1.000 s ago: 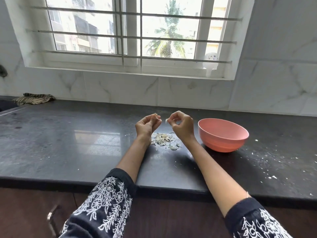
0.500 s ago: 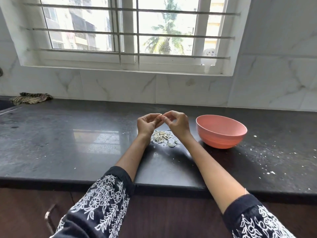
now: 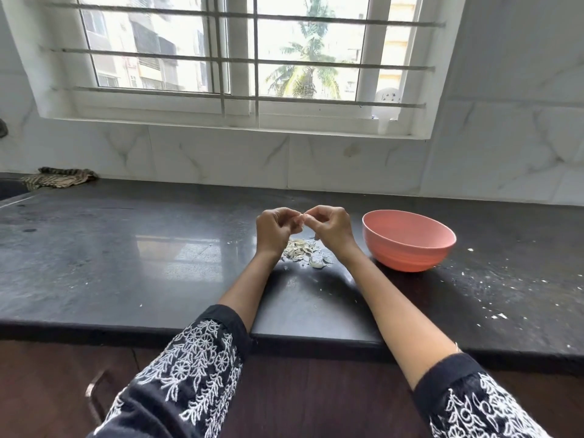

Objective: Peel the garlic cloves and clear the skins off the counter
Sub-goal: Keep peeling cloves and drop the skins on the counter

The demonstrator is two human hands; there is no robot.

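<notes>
Seen from the head camera, a person in dark sleeves [image 3: 189, 368] embroidered in white works at a black stone worktop [image 3: 126, 263] below a barred window [image 3: 240, 58]. The left hand [image 3: 274, 232] and right hand [image 3: 331, 229] are raised just above the worktop, fingers curled inward and fingertips meeting between them around a small pale clove [image 3: 301, 219]. Only a sliver of the clove shows between the fingers, too little to tell which way it points or how its long axis lies. Both hands are closed narrowly in a pinch on it, knuckles toward the camera. Directly beneath and slightly beyond the hands, a loose heap of pale, papery skins [image 3: 300, 249] lies on the worktop, spreading left to right, with a few larger curled flakes at its near right edge and stray specks close by. Just to the right of the right hand stands a pink bowl [image 3: 410, 248], upright on the worktop, apart from the skins; its inside cannot be seen from this angle. White crumbs [image 3: 493, 314] are scattered over the worktop to the right of the bowl, toward the front edge. At the far left, against the marble-patterned wall tiles [image 3: 347, 165], lies a crumpled striped cloth [image 3: 60, 178]. A small white object [image 3: 387, 109] stands on the window sill at the right end. Dark wood cabinet fronts [image 3: 47, 390] show below the worktop edge.
</notes>
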